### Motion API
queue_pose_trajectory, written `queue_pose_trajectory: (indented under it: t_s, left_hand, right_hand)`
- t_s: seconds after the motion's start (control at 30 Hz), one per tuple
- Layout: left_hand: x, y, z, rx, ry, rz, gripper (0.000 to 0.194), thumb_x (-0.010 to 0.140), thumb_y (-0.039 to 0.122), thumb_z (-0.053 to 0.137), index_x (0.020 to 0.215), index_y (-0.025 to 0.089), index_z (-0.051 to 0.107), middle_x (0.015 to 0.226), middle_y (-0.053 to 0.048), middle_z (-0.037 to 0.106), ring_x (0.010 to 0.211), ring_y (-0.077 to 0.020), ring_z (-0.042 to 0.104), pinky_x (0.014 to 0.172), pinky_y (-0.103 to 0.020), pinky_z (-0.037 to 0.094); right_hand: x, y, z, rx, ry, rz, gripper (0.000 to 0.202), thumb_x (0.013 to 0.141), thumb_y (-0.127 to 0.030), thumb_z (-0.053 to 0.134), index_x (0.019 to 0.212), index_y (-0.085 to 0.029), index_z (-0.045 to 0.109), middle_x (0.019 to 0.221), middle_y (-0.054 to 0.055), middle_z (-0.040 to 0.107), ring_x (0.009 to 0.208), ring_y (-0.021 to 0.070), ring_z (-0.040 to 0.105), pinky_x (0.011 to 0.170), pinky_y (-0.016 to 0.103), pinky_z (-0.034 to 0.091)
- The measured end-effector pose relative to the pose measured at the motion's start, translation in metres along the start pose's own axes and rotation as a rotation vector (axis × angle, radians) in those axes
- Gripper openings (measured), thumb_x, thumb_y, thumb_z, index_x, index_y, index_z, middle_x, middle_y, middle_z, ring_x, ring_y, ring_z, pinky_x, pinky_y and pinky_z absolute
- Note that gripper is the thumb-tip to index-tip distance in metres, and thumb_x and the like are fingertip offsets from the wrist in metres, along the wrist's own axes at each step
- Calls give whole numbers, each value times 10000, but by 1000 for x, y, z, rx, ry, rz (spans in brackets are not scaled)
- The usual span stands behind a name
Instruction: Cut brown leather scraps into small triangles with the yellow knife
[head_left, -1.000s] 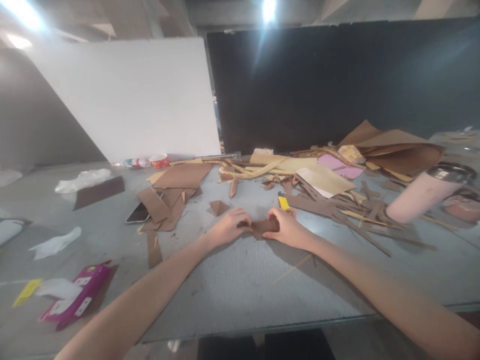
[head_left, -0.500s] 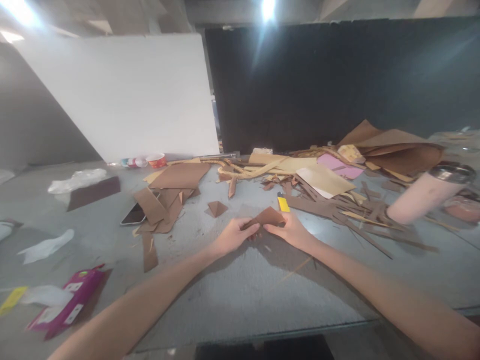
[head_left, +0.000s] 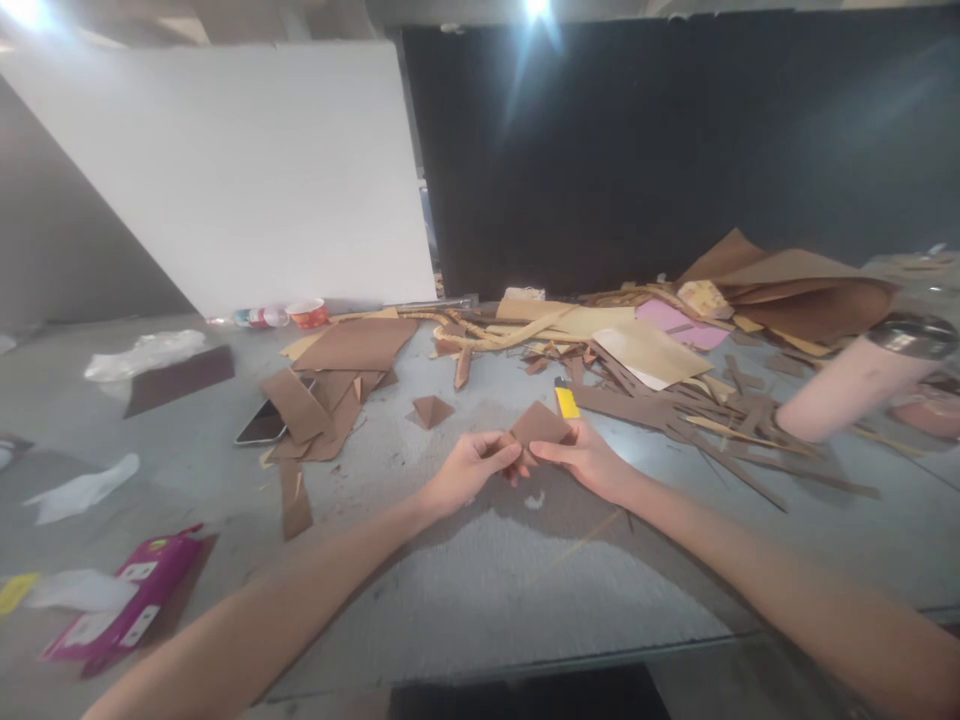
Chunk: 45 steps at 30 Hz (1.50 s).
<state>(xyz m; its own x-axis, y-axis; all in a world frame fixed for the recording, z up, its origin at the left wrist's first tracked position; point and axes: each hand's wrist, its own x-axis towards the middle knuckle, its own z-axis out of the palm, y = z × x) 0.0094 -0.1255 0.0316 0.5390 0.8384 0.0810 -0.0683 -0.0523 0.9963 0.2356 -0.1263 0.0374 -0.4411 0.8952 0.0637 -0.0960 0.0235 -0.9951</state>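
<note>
The worktop (head_left: 450, 600) spreads out under and around both sets of fingers. Above it, the left hand (head_left: 461, 475) and right hand (head_left: 596, 465) come close together, thumbs on the near side. The fingers of each are nearly closed in a pinch on one small brown piece (head_left: 541, 424), which lies between them with a corner pointing up and away (some of the left fingers are hidden behind it). If the two pinches pulled unevenly, the piece could crease off line or tear; with so little edge gripped, it could also slip out.

Biggest among the rest, the curled brown sheets (head_left: 810, 310) lie far beyond and to the right of the fingers. The pink bottle (head_left: 832, 395) leans well to their right, clear of the hands. A purple packet (head_left: 154, 570) is well off to the left and nearer the body, and a phone (head_left: 262, 425), partly covered by brown scraps, is left of the left fingers. Loose strips (head_left: 637, 402) crowd in just beyond the right fingers. Among them sits a yellow cutter (head_left: 567, 402), right by those fingertips (touching or not, I cannot tell); a careless sweep could knock it or, if its blade is out, nick a finger. Smallest, a peaked scrap (head_left: 430, 411) sits just beyond the left fingers, where a forward reach could flatten it.
</note>
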Motion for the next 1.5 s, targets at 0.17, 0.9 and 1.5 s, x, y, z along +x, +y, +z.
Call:
queue_pose_trajectory:
  t_s: [0.17,0.9,1.5]
  left_hand:
    - [0,-3,0,-13,8,1,459,956,599,774,860,153,725,830,-71,752,715,-146,659,725,-299,519]
    - [3,-8,-2,59,-32,-13,494,974,631,734,869,148,715,827,-62,752,738,-145,672,728,-280,522]
    - [3,-6,-1,138,-37,-18,527,997,663,682,840,160,689,774,-58,748,691,-143,656,708,-278,508]
  right_hand:
    - [2,4,4,65,61,59,509,726,-606,904,711,-223,570,659,-37,518,643,146,470,646,316,388]
    - [-1,10,9,-75,-99,-9,479,950,-663,731,815,-206,682,693,-7,577,606,130,389,573,309,276]
    - [4,14,11,90,-76,27,454,895,-641,797,871,-219,633,704,-23,548,592,124,363,567,311,226]
